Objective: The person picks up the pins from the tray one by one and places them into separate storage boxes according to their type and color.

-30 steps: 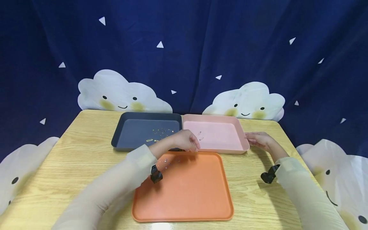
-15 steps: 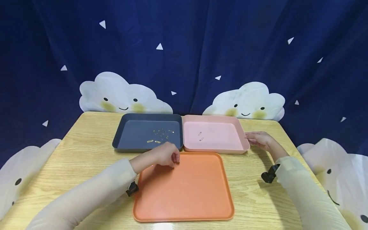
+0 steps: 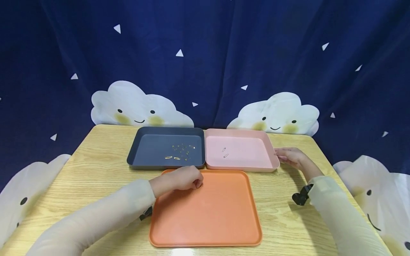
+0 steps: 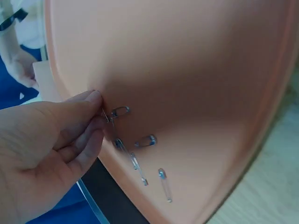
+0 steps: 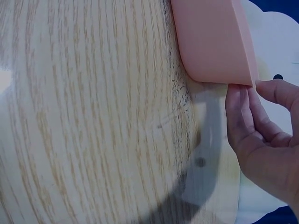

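By the orange tray's edge (image 3: 224,171), a slanted pin (image 4: 105,115) was pinched by left hand (image 3: 183,177), pink tray (image 3: 241,168) by right hand (image 3: 290,156).

No readable text, labels, brands, numbers or signs showing. Orange tray (image 3: 205,213), safety pins (image 4: 152,139), dark tray (image 3: 153,144) and pink tray (image 3: 248,149) toward worktop's (image 3: 105,156) far edge, curtain (image 3: 205,42) behind: none is carrying anything legible.
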Demonstrator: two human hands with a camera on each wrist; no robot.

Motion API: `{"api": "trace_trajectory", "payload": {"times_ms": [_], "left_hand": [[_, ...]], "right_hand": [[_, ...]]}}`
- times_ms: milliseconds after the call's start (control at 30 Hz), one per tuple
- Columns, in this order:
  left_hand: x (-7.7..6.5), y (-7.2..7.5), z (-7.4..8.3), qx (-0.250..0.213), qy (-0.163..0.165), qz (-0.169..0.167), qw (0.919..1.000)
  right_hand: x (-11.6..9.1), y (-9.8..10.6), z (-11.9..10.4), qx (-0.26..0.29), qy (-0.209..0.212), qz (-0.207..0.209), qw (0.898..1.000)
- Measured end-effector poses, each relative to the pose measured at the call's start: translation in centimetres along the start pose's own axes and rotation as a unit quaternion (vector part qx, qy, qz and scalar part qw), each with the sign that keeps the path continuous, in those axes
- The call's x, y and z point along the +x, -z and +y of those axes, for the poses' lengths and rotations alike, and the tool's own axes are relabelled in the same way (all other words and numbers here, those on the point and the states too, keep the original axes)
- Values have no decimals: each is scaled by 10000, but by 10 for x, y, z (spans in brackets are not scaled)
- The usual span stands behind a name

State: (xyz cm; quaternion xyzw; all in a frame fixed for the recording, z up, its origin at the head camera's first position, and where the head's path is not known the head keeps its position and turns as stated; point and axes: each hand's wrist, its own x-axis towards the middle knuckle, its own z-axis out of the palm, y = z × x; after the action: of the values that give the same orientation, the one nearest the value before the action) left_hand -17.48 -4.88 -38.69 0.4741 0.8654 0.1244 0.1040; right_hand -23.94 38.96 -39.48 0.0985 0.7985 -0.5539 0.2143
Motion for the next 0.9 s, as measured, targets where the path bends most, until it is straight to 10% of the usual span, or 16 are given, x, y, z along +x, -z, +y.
{"api": "trace_trajectory", "payload": {"times_ms": [300,600,733,900], "left_hand": [[5,-4,9,-68,-26,-372,9993],[9,-3,16,-1507,518,-314,9867],[11,-6,17,-2888,1013,-242,9517],[13,-8,18,-4484,1655,-245,8780]], "right_hand": [[-2,0,-2,5,18,-1,10000],[-1,-1,0,-125,54,28,9999],[-2,-1,0,-16,95,-39,9999],[-4,0,-3,-85,72,-91,9999]]}}
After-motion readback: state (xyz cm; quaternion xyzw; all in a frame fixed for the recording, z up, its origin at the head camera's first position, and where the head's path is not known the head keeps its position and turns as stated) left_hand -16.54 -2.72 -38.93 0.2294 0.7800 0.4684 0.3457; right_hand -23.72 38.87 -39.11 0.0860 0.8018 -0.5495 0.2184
